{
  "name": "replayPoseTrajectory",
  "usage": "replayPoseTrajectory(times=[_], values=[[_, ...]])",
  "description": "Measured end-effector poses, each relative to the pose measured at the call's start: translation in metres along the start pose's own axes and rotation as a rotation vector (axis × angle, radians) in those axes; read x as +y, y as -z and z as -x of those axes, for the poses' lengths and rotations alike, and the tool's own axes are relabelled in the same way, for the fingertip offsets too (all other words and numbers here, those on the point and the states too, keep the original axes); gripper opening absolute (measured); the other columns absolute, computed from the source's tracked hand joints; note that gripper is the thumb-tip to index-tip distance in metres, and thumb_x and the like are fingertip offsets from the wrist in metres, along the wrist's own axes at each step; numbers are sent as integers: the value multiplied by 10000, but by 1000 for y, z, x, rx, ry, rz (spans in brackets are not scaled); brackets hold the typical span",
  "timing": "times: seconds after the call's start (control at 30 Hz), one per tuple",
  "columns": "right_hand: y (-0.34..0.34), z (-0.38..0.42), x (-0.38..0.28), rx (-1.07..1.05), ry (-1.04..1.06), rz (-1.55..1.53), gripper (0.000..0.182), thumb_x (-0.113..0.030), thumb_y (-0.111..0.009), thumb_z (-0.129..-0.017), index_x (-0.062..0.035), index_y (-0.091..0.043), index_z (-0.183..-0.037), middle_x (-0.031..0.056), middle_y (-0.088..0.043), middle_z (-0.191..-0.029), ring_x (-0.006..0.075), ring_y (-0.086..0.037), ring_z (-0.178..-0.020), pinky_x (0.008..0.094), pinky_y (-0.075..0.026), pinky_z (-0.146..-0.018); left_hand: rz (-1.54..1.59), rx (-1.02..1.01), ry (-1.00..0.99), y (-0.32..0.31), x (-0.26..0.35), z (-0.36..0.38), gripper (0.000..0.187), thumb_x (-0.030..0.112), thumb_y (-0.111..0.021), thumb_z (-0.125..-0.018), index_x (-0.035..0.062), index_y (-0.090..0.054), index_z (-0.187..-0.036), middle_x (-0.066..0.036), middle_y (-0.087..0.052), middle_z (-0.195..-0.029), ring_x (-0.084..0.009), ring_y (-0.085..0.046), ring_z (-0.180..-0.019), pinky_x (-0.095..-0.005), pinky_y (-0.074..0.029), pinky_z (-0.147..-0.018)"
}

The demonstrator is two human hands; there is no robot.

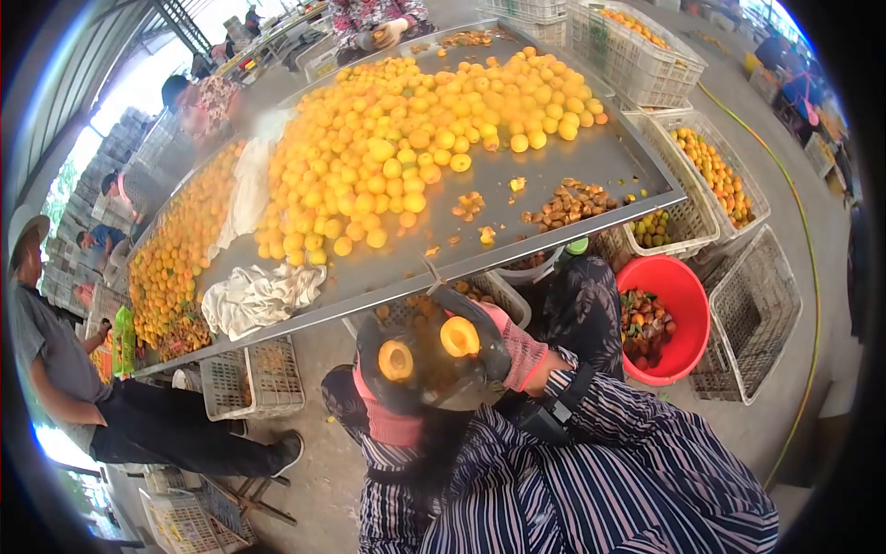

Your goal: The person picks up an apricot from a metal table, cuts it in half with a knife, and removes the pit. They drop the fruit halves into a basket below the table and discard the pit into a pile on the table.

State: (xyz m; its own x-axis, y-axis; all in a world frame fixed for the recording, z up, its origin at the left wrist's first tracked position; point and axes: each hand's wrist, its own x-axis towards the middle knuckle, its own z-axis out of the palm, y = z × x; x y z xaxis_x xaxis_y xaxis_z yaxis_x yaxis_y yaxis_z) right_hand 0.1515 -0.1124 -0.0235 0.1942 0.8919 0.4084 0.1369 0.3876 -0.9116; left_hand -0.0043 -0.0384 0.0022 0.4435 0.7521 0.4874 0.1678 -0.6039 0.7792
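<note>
Both hands wear dark-palmed gloves with pink cuffs, held close together below the metal table's near edge. My left hand (377, 377) is closed around an apricot half (397, 361), its hollow cut face turned up. In my right hand (489, 343) is another apricot half (460, 337), also cut side up. A smeared patch between the hands hides some of the fingers. Just beyond them stands a crate (503, 294), partly covered by the hands. Whole apricots (369, 175) are heaped on the metal table (554, 166), with a small pile of apricot pits (572, 203) nearer its edge.
A red bucket (688, 342) of dark fruit scraps is on my right, beside an upright-rimmed crate (752, 314) and fruit-filled crates (683, 222). White cloths (258, 300) lie on the table. One person (69, 369) stands at left; another person's hands (392, 35) are across the table.
</note>
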Motion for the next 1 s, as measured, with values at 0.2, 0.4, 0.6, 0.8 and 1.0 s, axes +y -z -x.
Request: replayPoseTrajectory(times=[0.2,0.4,0.6,0.8,1.0], values=[[-11,-20,25,20,-426,-137,477,-86,-570,-811,-4,-430,-1260,80,-541,-1051,173,-530,-947,279,-438,-837,412,231,459,-1,-58,24,348,349,-413,-922,60,-576,-816,-67,-609,-726,-154,-527,-444,-199,-395,-339],[-25,-25,65,211,-223,-138,348,-52,-560,-852,8,-495,-1188,88,-589,-1083,158,-567,-934,258,-461,-785,396,147,419,3,-38,24,325,338,-412,-916,51,-564,-920,-78,-611,-893,-169,-581,-752,-273,-492,-656],[-44,-7,-13,47,-500,-980,470,-383,-356,-939,-35,-391,-1254,189,-416,-1274,255,-388,-1218,376,-338,-1017,1042,53,653,-13,-40,23,412,328,-427,-899,1,-481,-1143,-121,-579,-1093,-234,-582,-960,-362,-492,-820],[-58,-3,-2,10,34,79,390,-108,-632,-794,-36,-515,-1159,76,-528,-1107,228,-564,-986,290,-433,-888,1580,-240,517,5,-46,9,539,402,-419,-891,-29,-395,-1214,-203,-545,-1110,-321,-573,-959,-422,-481,-843],[-25,11,-17,-127,-234,31,359,-128,-612,-813,-76,-551,-1163,70,-642,-1027,201,-614,-962,326,-481,-824,794,-12,508,11,-41,17,616,517,-313,-895,-23,-427,-1168,-187,-561,-1073,-354,-573,-951,-474,-457,-867]])
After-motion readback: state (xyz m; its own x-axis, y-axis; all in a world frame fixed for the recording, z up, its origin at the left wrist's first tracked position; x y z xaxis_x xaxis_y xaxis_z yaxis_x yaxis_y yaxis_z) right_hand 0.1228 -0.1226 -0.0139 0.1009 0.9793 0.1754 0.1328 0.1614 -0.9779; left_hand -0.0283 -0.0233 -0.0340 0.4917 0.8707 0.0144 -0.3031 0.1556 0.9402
